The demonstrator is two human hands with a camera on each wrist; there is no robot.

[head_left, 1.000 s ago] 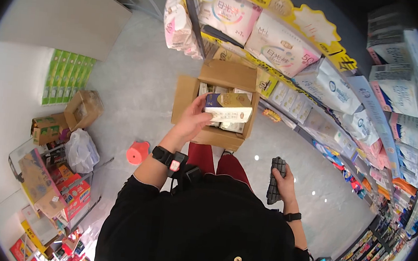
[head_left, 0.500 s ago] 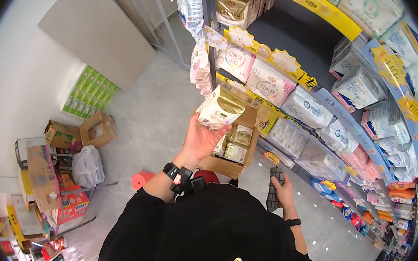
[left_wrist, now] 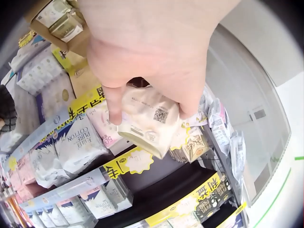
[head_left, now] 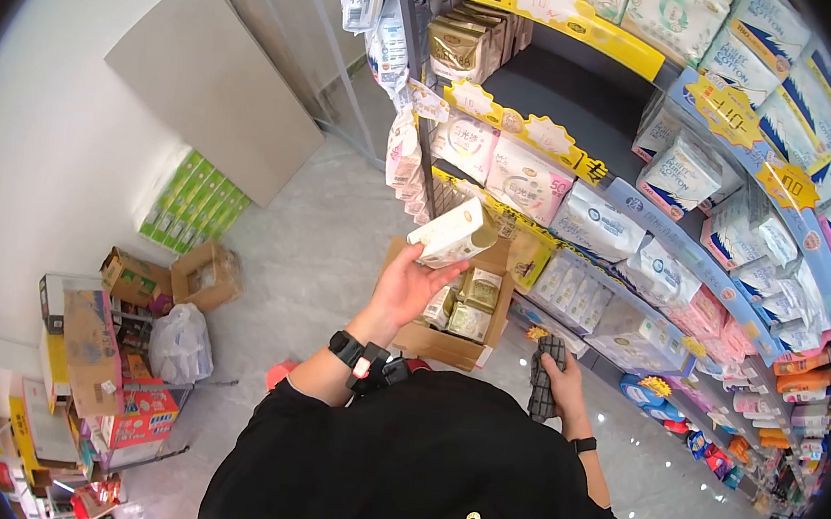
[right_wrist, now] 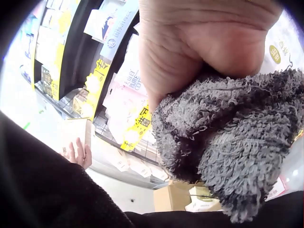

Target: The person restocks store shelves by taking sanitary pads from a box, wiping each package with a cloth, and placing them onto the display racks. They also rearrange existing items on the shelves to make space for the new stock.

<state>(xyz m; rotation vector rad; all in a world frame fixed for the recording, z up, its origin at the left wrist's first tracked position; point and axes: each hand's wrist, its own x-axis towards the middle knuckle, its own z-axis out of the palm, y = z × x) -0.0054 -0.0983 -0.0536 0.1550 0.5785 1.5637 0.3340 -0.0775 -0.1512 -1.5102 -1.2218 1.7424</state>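
In the head view the left hand (head_left: 402,293) holds up a white and gold package (head_left: 452,233) above the far side of an open carton (head_left: 442,346). Gold and white packs (head_left: 469,322) lie inside that carton. The left wrist view shows thumb and fingers gripping the package (left_wrist: 149,118) on two sides, its printed code facing the camera. Low at the body's right side, the right hand (head_left: 563,386) grips a grey checked cloth (head_left: 546,377); seen from the right wrist, the cloth (right_wrist: 237,137) is fluffy and bunched under the palm.
Stocked shelves curve along the right, with a dark shelf board (head_left: 571,99) beside a row of gold packs (head_left: 471,45). Bagged goods hang at the shelf's left end (head_left: 388,47). Boxes, a white plastic bag (head_left: 181,344) and green packs (head_left: 196,203) stand at the left.
The left hand has lifted the package out from over the carton toward the shelf and turned it. The head view has shifted, showing more of the upper shelves. The right hand keeps the cloth.
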